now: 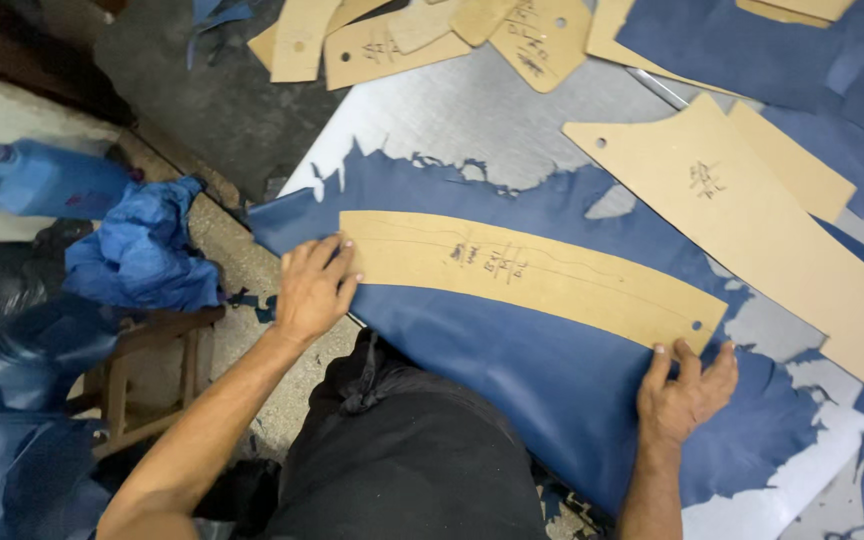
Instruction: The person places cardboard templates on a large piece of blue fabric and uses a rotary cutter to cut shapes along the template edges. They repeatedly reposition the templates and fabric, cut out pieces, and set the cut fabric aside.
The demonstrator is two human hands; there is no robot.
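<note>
Blue leather sheet (552, 380) lies spread on metal tabletop (492, 110), near edge hanging over tabletop front toward person's lap; top edge ragged w/ cut-outs. Long curved cardboard pattern (522, 275) lies flat on the sheet, running approx. left to right, slightly downhill to the right; handwritten marks at centre, small punched hole near right end. Left hand (314, 285): released, palm down, fingers spread, pressing on left end of pattern & on sheet beside it. Right hand (687, 390): released, flat on sheet just below right end of pattern, fingertips touching or nearly touching pattern's lower corner; cannot tell which. Neither hand grasps anything. Second, larger cardboard pattern (752, 225) lies to the right, partly on sheet, partly on bare tabletop, apart from the long one. Further cardboard pieces (422, 40) stacked loosely at far edge of tabletop, some overlapping. More blue leather (752, 50) at far right corner. Off tabletop, to person's left: blue plastic jug (47, 178) lying on its side, crumpled blue material (142, 250) beside it, wooden stool (147, 375) below. Person wears dark trousers (402, 460).
</note>
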